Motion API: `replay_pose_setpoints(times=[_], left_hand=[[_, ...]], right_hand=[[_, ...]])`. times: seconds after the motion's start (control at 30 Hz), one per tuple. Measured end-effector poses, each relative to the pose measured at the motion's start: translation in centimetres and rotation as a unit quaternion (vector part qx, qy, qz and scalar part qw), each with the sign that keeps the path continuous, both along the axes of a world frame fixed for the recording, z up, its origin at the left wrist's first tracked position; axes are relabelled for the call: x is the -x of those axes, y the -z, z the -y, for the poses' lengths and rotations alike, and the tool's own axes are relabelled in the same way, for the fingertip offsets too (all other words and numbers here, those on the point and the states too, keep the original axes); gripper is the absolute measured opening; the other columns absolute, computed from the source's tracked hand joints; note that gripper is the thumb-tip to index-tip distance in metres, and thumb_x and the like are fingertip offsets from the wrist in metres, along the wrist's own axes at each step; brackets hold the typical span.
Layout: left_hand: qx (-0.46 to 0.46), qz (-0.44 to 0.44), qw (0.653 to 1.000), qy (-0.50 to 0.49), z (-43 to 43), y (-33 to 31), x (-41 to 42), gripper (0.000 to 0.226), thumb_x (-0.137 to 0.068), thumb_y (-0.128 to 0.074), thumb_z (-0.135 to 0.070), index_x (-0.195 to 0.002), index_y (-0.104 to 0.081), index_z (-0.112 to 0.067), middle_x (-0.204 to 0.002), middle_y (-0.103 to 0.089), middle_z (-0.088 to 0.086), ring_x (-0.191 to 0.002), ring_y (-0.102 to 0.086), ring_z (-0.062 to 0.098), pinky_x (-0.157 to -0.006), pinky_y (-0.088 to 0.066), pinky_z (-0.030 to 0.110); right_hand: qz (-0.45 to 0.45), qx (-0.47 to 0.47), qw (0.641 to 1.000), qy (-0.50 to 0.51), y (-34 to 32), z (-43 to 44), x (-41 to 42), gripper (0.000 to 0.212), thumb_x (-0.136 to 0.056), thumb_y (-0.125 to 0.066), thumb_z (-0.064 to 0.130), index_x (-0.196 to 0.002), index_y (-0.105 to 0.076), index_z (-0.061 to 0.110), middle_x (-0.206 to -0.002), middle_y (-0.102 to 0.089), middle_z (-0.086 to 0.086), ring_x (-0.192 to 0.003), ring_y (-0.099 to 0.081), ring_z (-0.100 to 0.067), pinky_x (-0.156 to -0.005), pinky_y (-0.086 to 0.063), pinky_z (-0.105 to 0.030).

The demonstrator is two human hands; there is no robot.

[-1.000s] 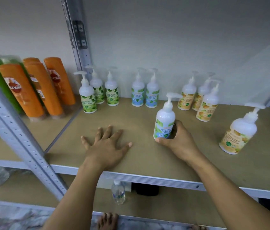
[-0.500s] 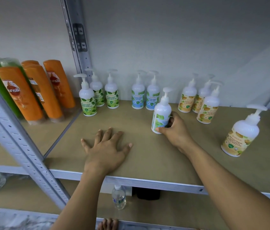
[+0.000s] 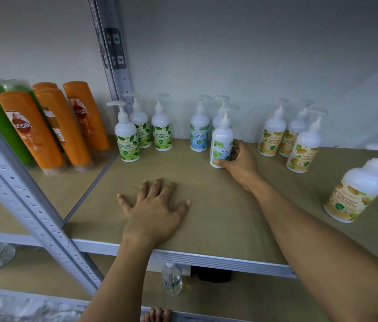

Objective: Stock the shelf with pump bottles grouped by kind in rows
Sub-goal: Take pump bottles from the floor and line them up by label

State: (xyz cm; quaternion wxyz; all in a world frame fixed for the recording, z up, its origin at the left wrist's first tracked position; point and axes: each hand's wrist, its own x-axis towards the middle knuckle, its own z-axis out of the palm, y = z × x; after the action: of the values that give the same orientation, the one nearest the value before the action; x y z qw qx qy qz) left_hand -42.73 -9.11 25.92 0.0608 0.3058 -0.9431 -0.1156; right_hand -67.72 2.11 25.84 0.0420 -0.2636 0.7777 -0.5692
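Our right hand [image 3: 239, 163] grips the mint bottle [image 3: 221, 145] low on its body: the thumb lies across the near base and the fingers curl round its right side. The bottle stands upright with its base on or just over the shelf [image 3: 206, 231]; we cannot tell which. Our left hand [image 3: 153, 210] rests flat on the board, fingers spread, holding nothing, near and to the left of the right thumb.

Just beyond our right fingertips stands the mint pair [image 3: 199, 133], one bottle showing clearly and the other mostly hidden behind the one we hold. Well to the left of those fingers are the three green bottles [image 3: 161, 131], two at the back and one in front. To the right of our knuckles are three yellow bottles [image 3: 271, 133], grouped the same way. So we judge the mint kind nearly done: this bottle only needs setting down in front of its pair and letting go.

What is left, as far as we can see, is the stray yellow bottle [image 3: 353, 189], well apart from our right wrist, on the near right of the shelf and away from its group. It should go next to the other yellow ones.

Far left of our left fingers, in the next bay, stand shampoo bottles [image 3: 32, 135].
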Motion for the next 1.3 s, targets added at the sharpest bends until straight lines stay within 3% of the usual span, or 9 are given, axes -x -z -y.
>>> replay_pose_setpoints(times=[0.3,0.8,0.97,1.3], left_hand=[[0.001,-0.006,1.000,0.000,-0.19,-0.12,-0.07,0.072,-0.086,-0.019,-0.084,-0.149,-0.022,-0.050,-0.164,-0.013,-0.016,-0.154,-0.002,0.016,-0.112,0.003,0.073],[-0.002,-0.004,1.000,-0.002,-0.25,-0.21,-0.11,0.072,-0.086,-0.019,-0.084,-0.150,-0.020,-0.049,-0.165,-0.012,-0.017,-0.154,-0.001,0.016,-0.112,0.004,0.073],[0.000,-0.001,1.000,-0.002,-0.25,-0.28,0.02,0.073,-0.086,-0.019,-0.084,-0.150,-0.020,-0.049,-0.165,-0.011,-0.017,-0.154,-0.001,0.016,-0.113,0.005,0.073],[0.002,-0.004,1.000,-0.003,-0.24,-0.14,0.02,0.074,-0.085,-0.018,-0.085,-0.150,-0.021,-0.049,-0.164,-0.012,-0.018,-0.153,-0.002,0.014,-0.112,0.003,0.073]], right_hand=[[-0.026,0.002,1.000,0.014,0.70,-0.50,-0.18,0.062,-0.075,-0.087,0.013,-0.129,-0.058,0.016,-0.118,-0.070,0.003,-0.103,-0.067,-0.009,-0.094,-0.055,-0.031],[-0.058,-0.010,0.997,0.055,0.18,-0.12,-0.96,0.065,-0.068,-0.093,0.024,-0.121,-0.057,0.013,-0.107,-0.064,0.007,-0.092,-0.063,-0.007,-0.073,-0.045,-0.011],[-0.054,-0.012,0.997,0.048,0.38,-0.27,-0.72,0.064,-0.070,-0.091,0.017,-0.123,-0.057,0.013,-0.115,-0.069,0.002,-0.099,-0.066,-0.011,-0.088,-0.054,-0.026],[-0.066,-0.015,0.996,0.062,0.61,-0.08,-0.72,0.064,-0.070,-0.091,0.018,-0.124,-0.057,0.013,-0.116,-0.071,-0.002,-0.100,-0.069,-0.015,-0.091,-0.057,-0.037]])
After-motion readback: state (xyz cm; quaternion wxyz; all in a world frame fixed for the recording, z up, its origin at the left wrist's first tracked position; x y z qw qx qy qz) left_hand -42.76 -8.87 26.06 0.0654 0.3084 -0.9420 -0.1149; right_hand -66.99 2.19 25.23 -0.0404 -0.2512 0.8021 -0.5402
